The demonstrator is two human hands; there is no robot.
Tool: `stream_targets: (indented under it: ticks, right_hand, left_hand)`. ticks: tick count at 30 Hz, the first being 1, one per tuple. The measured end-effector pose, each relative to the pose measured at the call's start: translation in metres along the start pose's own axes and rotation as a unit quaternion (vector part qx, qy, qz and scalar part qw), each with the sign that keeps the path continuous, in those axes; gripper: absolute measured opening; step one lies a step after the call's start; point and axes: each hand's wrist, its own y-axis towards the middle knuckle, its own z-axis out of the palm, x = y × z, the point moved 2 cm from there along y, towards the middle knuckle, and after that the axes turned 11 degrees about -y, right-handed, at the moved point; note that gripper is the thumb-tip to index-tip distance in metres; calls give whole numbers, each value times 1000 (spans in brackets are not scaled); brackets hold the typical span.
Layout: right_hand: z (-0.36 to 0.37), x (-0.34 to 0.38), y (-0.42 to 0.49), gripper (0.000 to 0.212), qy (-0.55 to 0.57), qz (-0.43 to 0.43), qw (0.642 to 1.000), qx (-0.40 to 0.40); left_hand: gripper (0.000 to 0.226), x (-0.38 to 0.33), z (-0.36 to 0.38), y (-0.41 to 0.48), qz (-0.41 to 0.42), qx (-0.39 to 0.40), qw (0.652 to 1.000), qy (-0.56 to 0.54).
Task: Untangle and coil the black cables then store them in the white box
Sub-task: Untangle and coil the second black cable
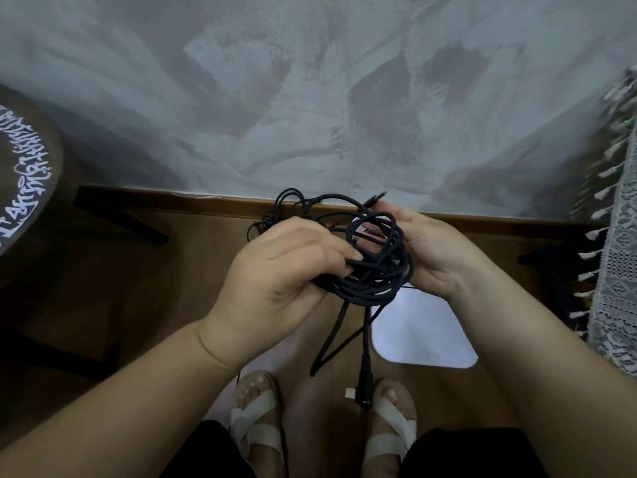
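Two hands hold one tangle of cables [375,267] between them, above the feet. On the left hand [275,270] the grip is closed, fingers curled round several strands at the tangle's left side. On the right hand [434,253] the grip is half closed: palm cupping the right side, thumb over the top loops, fingers mostly hidden. The cables are thin, black, matte and unevenly looped. Two ends hang down, one with an angled plug [363,391]. A white, round-cornered box [424,336] lies on the wooden floor [172,270] below.
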Motion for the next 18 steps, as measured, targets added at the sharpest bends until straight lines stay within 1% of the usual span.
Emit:
stream_targets:
  ticks: [5,6,8,9,11,13,15,17,18]
  right_hand:
    - [9,-2,-5,14,-70,15,997,25]
    - [10,-3,-6,13,-71,17,997,17]
    - [8,-6,-3,20,-70,14,997,-6]
    - [7,-8,-2,20,-67,17,998,-15]
    - [7,-12,2,9,-54,22,998,-20]
    - [6,-14,6,10,-39,26,999,-28]
    - [4,-12,7,15,-14,14,999,-43]
    - [2,-8,5,15,12,1,998,-55]
    - [1,-6,4,16,15,-1,998,-56]
  left_hand:
    - [18,1,-3,1,-44,-17,998,-34]
    - [17,2,-2,1,-49,-17,998,-34]
    - [13,2,-2,1,-51,-16,998,-33]
    - [9,2,-2,1,-52,-14,998,-30]
    - [2,2,-3,1,-58,-14,998,-23]
    - [3,2,-4,1,-68,-18,997,-20]
    - [11,5,-5,0,-84,-27,996,-12]
    - [18,8,-5,-2,-117,-46,992,-23]
    - [17,10,-6,-2,-143,-58,987,-45]
